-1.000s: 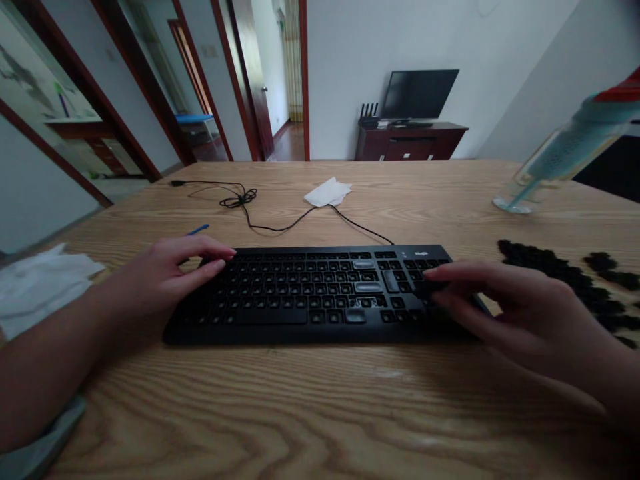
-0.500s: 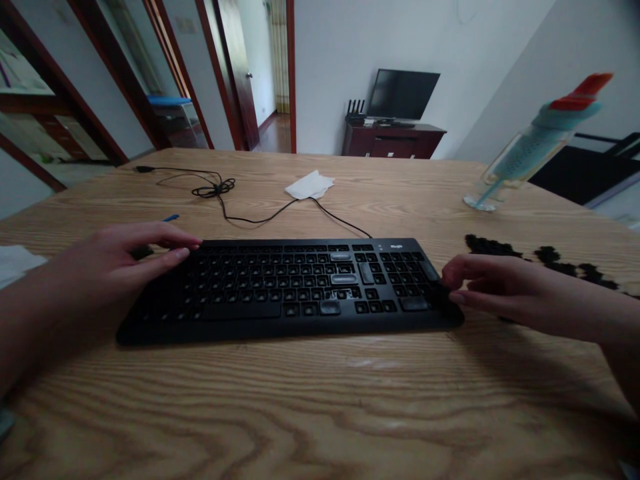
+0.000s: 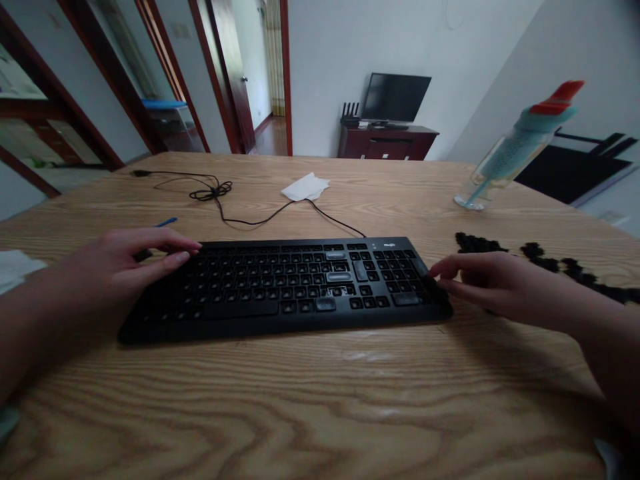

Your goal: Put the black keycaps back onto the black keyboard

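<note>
A black keyboard [image 3: 300,321] lies flat on the wooden table in front of me. Most of its key positions show bare sockets, while a few wide keys such as the grey key [image 3: 339,277] are still fitted. My left hand [image 3: 145,257] holds the keyboard's left end, thumb and fingers closed at its upper left corner. At the opposite end, my right hand [image 3: 475,277] has its thumb and fingertips closed on the right edge. To the right of that hand lie loose black keycaps [image 3: 550,261] in a scattered heap, partly hidden by the hand.
The keyboard's cable [image 3: 213,192] is coiled at the back left and passes by a white tissue [image 3: 306,187]. A tilted-looking clear bottle [image 3: 505,163] with a red top stands back right. A thin blue tool [image 3: 167,221] and another tissue [image 3: 17,268] lie left.
The whole view has shifted slightly, with the background, bottle and keycaps appearing farther left. Both hands keep their hold on the keyboard's ends.
</note>
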Demonstrator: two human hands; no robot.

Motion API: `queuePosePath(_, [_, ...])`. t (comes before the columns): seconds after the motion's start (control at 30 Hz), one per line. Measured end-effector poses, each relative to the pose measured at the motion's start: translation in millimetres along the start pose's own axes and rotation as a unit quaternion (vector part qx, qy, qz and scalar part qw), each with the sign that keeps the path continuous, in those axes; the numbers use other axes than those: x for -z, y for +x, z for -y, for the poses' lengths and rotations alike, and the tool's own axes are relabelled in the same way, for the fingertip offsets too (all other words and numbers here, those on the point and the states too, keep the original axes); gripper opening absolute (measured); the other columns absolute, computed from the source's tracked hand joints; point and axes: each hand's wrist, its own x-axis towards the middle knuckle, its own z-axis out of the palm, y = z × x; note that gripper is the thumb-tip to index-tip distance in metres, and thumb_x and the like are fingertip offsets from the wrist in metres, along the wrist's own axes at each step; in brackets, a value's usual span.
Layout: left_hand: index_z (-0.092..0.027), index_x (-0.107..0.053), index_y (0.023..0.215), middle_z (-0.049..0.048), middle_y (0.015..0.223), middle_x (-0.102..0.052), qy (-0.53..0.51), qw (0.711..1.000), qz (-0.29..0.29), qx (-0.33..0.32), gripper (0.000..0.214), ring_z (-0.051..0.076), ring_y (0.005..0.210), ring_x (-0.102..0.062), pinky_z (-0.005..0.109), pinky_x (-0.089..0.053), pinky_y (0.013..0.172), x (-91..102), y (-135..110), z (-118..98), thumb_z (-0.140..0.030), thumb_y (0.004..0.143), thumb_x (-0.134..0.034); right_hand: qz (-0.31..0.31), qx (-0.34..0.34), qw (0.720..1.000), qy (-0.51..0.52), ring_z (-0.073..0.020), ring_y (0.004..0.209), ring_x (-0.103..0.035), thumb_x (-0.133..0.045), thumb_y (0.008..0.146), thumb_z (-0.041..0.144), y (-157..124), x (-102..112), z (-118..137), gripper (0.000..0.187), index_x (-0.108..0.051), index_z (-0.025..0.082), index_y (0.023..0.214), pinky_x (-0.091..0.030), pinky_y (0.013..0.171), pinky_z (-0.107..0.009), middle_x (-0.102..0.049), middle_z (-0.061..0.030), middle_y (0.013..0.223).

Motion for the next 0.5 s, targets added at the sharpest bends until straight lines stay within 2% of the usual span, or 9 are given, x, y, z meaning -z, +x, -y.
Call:
queuePosePath(0.1, [-0.026, -0.071, 0.112, 0.0028, 0.115, -0.073, -0.001, 1.0, -0.002, -0.004, 0.06, 0.028, 0.104, -0.065, 0.038, -0.049, 0.094, 0.1, 0.0, 1.6, -0.074, 0.083, -0.05, 0.066, -0.033, 0.997, -0.021, -0.0126, 0.045, -0.044, -0.069, 0.082, 0.052, -3.2, 3.0, -0.3, 0.036, -0.077, 0.027, 0.106, -0.033, 0.041, -0.025, -0.052, 0.0026, 0.052])
queuePosePath(0.2, [-0.026, -0.071, 0.114, 0.0024, 0.117, -0.072, 0.003, 1.0, 0.002, 0.004, 0.062, 0.028, 0.104, -0.064, 0.038, -0.05, 0.092, 0.0, -0.5, 1.9, -0.075, 0.082, -0.049, 0.084, -0.042, 0.995, -0.021, -0.0131, 0.046, -0.043, -0.07, 0.079, 0.054, -5.8, 4.6, -0.9, 0.043, -0.074, 0.027, 0.113, -0.032, 0.041, -0.025, -0.05, 0.0033, 0.053])
queuePosePath(0.4, [-0.025, -0.07, 0.114, 0.0035, 0.116, -0.072, -0.004, 1.0, 0.009, 0.007, 0.066, 0.028, 0.105, -0.064, 0.036, -0.05, 0.091, 0.0, 0.3, 0.1, -0.078, 0.082, -0.048, 0.077, -0.025, 0.997, -0.001, -0.0126, 0.051, -0.046, -0.074, 0.077, 0.048, -5.2, 0.0, 2.1, 0.03, -0.073, 0.024, 0.095, -0.035, 0.043, -0.025, -0.057, 0.0009, 0.063])
queuePosePath(0.5, [-0.026, -0.071, 0.112, 0.0037, 0.115, -0.073, -0.001, 1.0, -0.004, 0.013, 0.066, 0.029, 0.103, -0.065, 0.038, -0.05, 0.09, -0.3, -1.3, -4.2, -0.079, 0.081, -0.047, 0.08, -0.019, 0.997, 0.003, -0.0117, 0.051, -0.046, -0.073, 0.078, 0.046, -4.8, -1.1, 4.9, 0.03, -0.071, 0.024, 0.098, -0.036, 0.044, -0.024, -0.058, 0.0011, 0.065])
